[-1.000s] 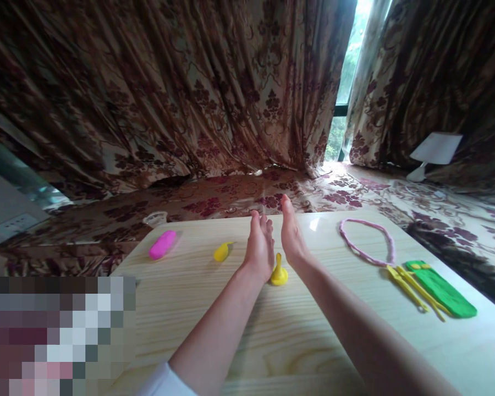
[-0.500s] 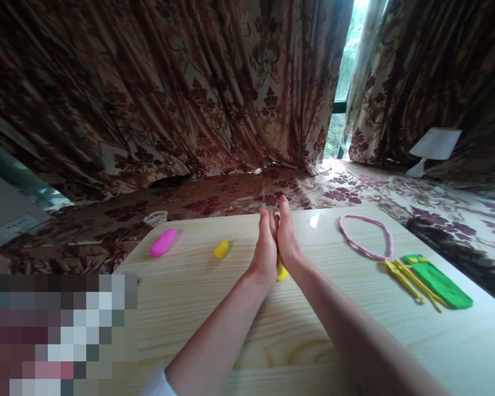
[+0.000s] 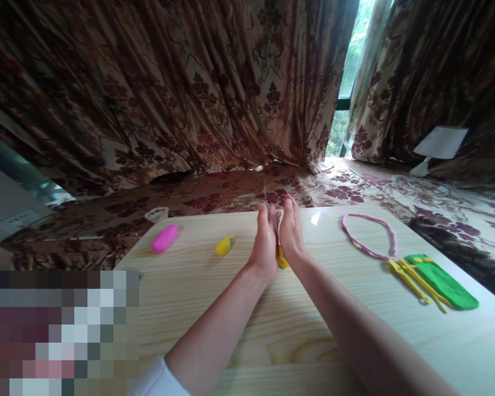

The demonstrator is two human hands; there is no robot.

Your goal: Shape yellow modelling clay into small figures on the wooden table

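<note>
My left hand (image 3: 264, 245) and my right hand (image 3: 291, 234) stand palm to palm over the table, fingers straight and pointing away from me. Between the palms is a piece of yellow modelling clay (image 3: 283, 262); its lower end sticks out below, and the rest is hidden. Left of my hands lies a smaller yellow clay lump (image 3: 223, 246) with a thin tail. A thick pink clay bar (image 3: 165, 239) rests near the table's far left corner.
On the right of the wooden table (image 3: 198, 302) lie a pink twisted clay loop (image 3: 393, 242), thin yellow tools (image 3: 410, 284) and a flat green clay slab (image 3: 449, 286). A clear container (image 3: 159, 213) is at the far left edge. Beyond stands a white lamp (image 3: 441, 142).
My palms have slid slightly against each other, and the fingertips sit a little farther apart. The exposed clay end shows higher between the wrists. The view has shifted slightly.
</note>
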